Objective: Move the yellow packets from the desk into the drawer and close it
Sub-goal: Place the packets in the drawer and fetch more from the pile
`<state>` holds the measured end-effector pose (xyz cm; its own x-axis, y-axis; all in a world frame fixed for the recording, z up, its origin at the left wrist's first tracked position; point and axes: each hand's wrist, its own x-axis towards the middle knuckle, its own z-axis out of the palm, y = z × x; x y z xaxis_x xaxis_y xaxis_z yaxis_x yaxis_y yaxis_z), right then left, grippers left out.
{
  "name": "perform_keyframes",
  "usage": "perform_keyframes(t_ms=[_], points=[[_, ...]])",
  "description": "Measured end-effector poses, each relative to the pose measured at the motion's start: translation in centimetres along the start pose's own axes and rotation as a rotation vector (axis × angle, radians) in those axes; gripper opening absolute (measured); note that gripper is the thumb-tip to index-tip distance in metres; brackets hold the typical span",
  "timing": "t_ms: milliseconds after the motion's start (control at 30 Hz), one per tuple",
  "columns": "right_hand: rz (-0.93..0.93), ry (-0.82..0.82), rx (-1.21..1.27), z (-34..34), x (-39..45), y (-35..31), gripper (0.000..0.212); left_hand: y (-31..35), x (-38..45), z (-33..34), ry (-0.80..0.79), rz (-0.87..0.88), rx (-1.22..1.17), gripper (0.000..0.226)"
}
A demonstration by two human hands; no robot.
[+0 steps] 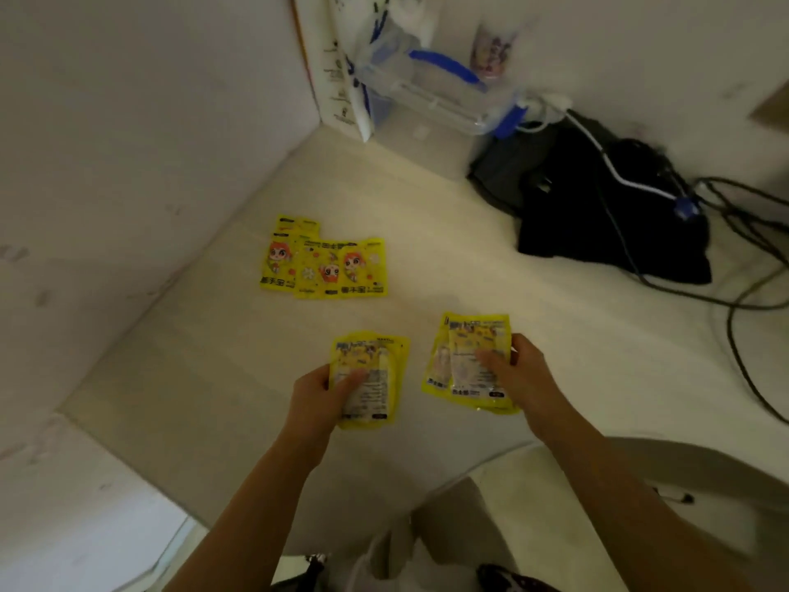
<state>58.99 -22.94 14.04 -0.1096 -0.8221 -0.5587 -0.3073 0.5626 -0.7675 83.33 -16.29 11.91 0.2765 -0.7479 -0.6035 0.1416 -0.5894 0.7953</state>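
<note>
A stack of yellow packets (pixel 370 378) is gripped by the left hand (pixel 318 397), long axis pointing away from the person. A second stack (pixel 469 361), similarly aligned, is gripped by the right hand (pixel 518 373). Beyond both stacks, further packets (pixel 323 261) lie flat on the desk (pixel 427 232), fanned and overlapping.

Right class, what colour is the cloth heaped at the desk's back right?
Black, as the head view shows: the cloth lies heaped under cables.

Bare desk (pixel 427 258) between packets (pixel 323 263), bag (pixel 606 224)
</note>
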Motion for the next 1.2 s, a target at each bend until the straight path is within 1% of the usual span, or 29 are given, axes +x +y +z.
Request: perform_keyframes(t_ms=[133,267,367,467,567,633,700,733,833,1067,1133,1200], points=[[0.056,0.099,0.094,-2.7,-4.1,3.9,0.021,-1.2,-1.6,2.4,-0.117,0.018,0.102,0.01],[0.137,0.214,0.214,-5.9,-7.8,8.0,0.023,-2.3,-3.1,6.3,-0.229,0.07,0.238,0.008],[0.164,0.291,0.274,-8.5,-10.8,11.4,0.026,-3.3,-4.4,9.6,-0.323,0.08,0.309,0.016],[0.198,0.354,0.36,-10.8,-13.9,14.9,0.026,-4.7,-6.1,12.9,-0.402,0.104,0.371,0.007],[0.229,0.428,0.422,-13.0,-17.2,18.5,0.027,-6.3,-8.6,16.3,-0.477,0.125,0.433,0.007],[0.259,0.478,0.456,-14.6,-19.5,21.0,0.028,-7.7,-10.6,18.5,-0.535,0.13,0.454,0.011],[0.292,0.522,0.491,-16.1,-21.8,23.7,0.029,-9.2,-13.1,20.7,-0.588,0.136,0.492,0.023],[0.308,0.542,0.504,-16.9,-23.0,25.1,0.029,-10.2,-14.4,21.7,-0.608,0.138,0.503,0.022],[0.335,0.582,0.536,-19.4,-26.8,29.3,0.03,-13.3,-18.9,24.6,-0.653,0.13,0.504,0.007],[0.386,0.636,0.625,-25.0,-34.1,37.4,0.024,-21.2,-28.2,30.5,-0.708,0.043,0.538,0.005],[0.405,0.651,0.646,-26.3,-35.5,38.9,0.02,-22.5,-30.2,32.1,-0.719,0.041,0.548,0.005],[0.416,0.652,0.671,-27.6,-36.6,40.2,0.02,-23.4,-31.7,33.7,-0.732,0.039,0.556,0.007]])
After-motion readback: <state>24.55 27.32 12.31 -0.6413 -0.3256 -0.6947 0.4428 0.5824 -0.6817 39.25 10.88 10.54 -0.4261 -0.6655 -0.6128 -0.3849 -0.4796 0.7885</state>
